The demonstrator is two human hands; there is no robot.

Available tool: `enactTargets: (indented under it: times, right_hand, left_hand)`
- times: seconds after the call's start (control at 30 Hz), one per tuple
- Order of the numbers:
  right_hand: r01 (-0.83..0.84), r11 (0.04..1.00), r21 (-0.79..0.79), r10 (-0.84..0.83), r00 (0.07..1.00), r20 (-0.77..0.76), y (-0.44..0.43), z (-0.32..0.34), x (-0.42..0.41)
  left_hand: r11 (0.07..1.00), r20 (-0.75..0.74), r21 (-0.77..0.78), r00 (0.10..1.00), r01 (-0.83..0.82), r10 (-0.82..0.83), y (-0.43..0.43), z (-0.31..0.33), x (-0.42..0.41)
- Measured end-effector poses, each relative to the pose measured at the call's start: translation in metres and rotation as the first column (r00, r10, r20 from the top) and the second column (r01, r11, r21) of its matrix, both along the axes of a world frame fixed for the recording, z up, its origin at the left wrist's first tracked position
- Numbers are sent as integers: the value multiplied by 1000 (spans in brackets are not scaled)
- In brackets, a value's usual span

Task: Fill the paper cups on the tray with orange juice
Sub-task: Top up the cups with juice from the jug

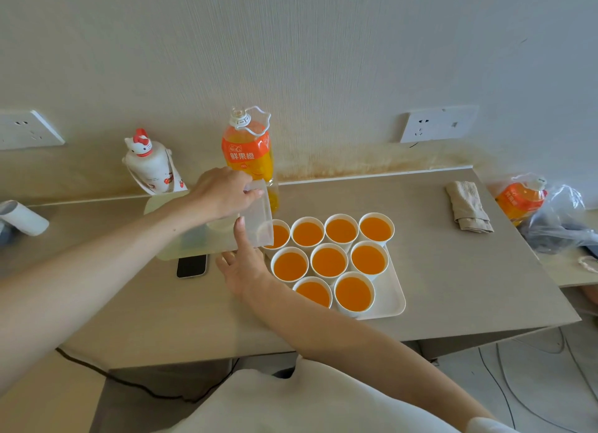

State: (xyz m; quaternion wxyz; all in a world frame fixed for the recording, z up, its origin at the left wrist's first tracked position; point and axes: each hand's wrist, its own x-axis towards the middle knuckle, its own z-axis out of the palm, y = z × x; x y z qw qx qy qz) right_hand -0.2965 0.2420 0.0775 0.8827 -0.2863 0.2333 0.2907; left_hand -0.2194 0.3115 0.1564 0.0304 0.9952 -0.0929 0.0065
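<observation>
Toward the left of the worktop (453,287), past a cat-topped flask (149,164), find the left hand (223,193) curled over the top of a clear plastic container (200,241), tipped on its side with the mouth over the back-left cup. Looks almost drained, so probably light, yet smooth-walled and likely a little flexible: better held across the broad sides than by the rim. Just below, beside a dark phone (191,266), see the right hand (242,264), one digit raised against the container's wall, the rest spread loosely, steadying rather than grasping. Behind both, upright, the orange juice bottle (249,154): weighty if still well filled, best lifted by the loop at the neck. Further right, on the white tray (393,290), nine paper cups (329,261), juice close to every rim: thin-walled, easily crushed, ready to slop, so carry by the tray. Far right, a folded cloth (467,206)
</observation>
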Motion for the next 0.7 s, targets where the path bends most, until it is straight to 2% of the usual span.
enactTargets:
  times: [0.13, 0.4, 0.5, 0.7]
  right_hand:
    - [29, 999, 38, -29, 999, -19, -2, -4, 2]
    - [76, 993, 88, -74, 997, -26, -11, -3, 1]
    - [58, 994, 96, -59, 998, 11, -14, 0, 2]
    - [62, 997, 39, -64, 997, 45, -15, -5, 2]
  left_hand:
    - [996, -28, 78, 999, 39, -37, -13, 3, 4]
    - [985, -18, 129, 994, 111, -110, -27, 7, 4]
    - [970, -14, 187, 988, 155, -155, -38, 10, 4]
    - [984, 27, 122, 990, 133, -137, -36, 6, 1]
